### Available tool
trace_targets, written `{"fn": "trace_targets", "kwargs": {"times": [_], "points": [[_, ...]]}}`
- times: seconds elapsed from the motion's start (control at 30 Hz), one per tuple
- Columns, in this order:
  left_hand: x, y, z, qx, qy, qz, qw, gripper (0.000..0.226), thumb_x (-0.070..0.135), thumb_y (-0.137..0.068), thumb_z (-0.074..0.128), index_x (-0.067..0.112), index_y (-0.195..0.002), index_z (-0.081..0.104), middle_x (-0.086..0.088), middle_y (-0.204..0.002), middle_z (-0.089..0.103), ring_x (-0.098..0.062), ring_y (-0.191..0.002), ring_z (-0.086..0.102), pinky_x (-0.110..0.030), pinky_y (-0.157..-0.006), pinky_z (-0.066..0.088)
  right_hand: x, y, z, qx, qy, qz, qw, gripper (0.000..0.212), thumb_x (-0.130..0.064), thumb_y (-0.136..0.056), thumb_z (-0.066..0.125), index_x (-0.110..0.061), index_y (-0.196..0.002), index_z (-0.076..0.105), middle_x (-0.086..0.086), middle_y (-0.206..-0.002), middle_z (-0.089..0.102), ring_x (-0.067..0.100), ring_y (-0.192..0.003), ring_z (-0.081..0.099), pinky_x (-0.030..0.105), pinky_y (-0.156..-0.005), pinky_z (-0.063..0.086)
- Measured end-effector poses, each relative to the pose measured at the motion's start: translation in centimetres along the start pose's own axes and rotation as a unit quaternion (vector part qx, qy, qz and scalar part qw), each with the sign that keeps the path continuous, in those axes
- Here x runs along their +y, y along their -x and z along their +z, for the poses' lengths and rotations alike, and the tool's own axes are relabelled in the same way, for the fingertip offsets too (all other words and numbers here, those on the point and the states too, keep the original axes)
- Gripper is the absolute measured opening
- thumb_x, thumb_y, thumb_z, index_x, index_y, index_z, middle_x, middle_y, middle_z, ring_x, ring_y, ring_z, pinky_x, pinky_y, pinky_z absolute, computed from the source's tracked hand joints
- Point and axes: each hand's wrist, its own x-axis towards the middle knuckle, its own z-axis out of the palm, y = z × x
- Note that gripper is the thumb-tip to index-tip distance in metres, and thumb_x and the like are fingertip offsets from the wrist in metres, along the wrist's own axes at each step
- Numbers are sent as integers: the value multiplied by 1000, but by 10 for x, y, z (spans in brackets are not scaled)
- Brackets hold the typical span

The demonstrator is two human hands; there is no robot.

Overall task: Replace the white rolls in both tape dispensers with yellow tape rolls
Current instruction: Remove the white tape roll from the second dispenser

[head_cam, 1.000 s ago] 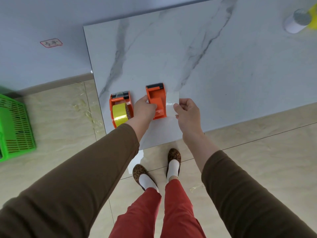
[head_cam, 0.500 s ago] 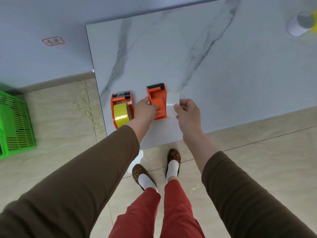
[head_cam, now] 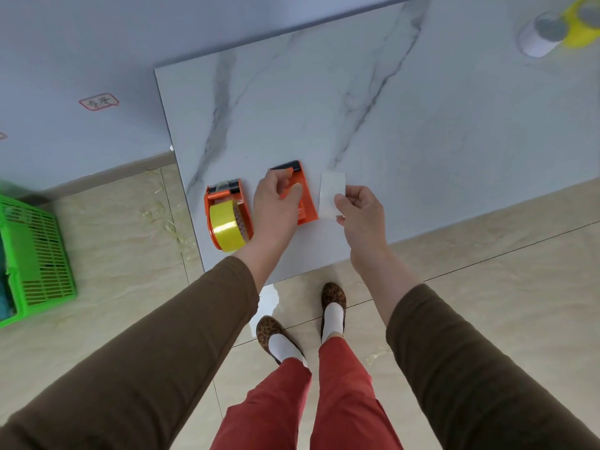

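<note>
Two orange tape dispensers stand near the front left of the marble table. The left dispenser carries a yellow tape roll. My left hand grips the right dispenser from above and hides most of it. My right hand pinches a white tape roll seen edge-on, just right of that dispenser. At the table's far right corner lie another white roll and a yellow roll.
A green plastic basket sits on the tiled floor at the left. The table's front edge runs just below my hands, with my feet under it. A wall with a small red-outlined label stands behind the table's left side.
My left hand slid up over the top of the right dispenser. The white roll in my right hand drew slightly away to the right of it.
</note>
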Motion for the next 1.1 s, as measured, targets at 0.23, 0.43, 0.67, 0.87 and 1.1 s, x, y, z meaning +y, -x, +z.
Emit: {"fn": "trace_targets", "kwargs": {"times": [0.23, 0.43, 0.67, 0.87, 1.1], "points": [[30, 45, 64, -163, 112, -17, 980, 12, 21, -100, 61, 17, -101, 72, 9, -86, 70, 4, -75, 62, -12, -72, 46, 3, 10, -69, 37, -69, -7, 997, 13, -10, -97, 61, -11, -108, 67, -2, -96, 72, 6, -84, 65, 17, -75, 48], [50, 87, 143, -230, 111, -21, 967, 13, 9, -98, 61, 13, -105, 72, -7, -94, 72, -17, -85, 65, -33, -81, 52, 16, 8, -157, 79, -111, -6, 991, 14, -8, -97, 59, -19, -98, 67, -5, -91, 71, 5, -83, 64, 18, -75, 49], [79, 150, 260, -276, 75, -17, 958, 14, 15, -95, 64, 27, -94, 72, -1, -89, 71, -18, -85, 66, -45, -90, 57, 37, -8, -289, 123, -140, 10, 982, 17, -9, -97, 58, -13, -108, 71, 1, -99, 72, 12, -89, 64, 28, -82, 52], [100, 198, 362, -288, 62, -1, 956, 15, 16, -94, 63, 22, -104, 74, 0, -94, 74, -18, -88, 67, -48, -90, 57, 45, -23, -400, 147, -142, 6, 979, 17, -10, -97, 57, -15, -106, 71, 6, -102, 72, 15, -90, 62, 32, -83, 49], [124, 218, 444, -298, 70, -5, 952, 15, 11, -98, 62, 21, -102, 73, 6, -90, 76, -9, -83, 71, -32, -81, 59, 39, -48, -483, 168, -131, 1, 977, 22, -12, -97, 56, -16, -109, 73, 0, -100, 71, 11, -85, 58, 26, -76, 45]]}}
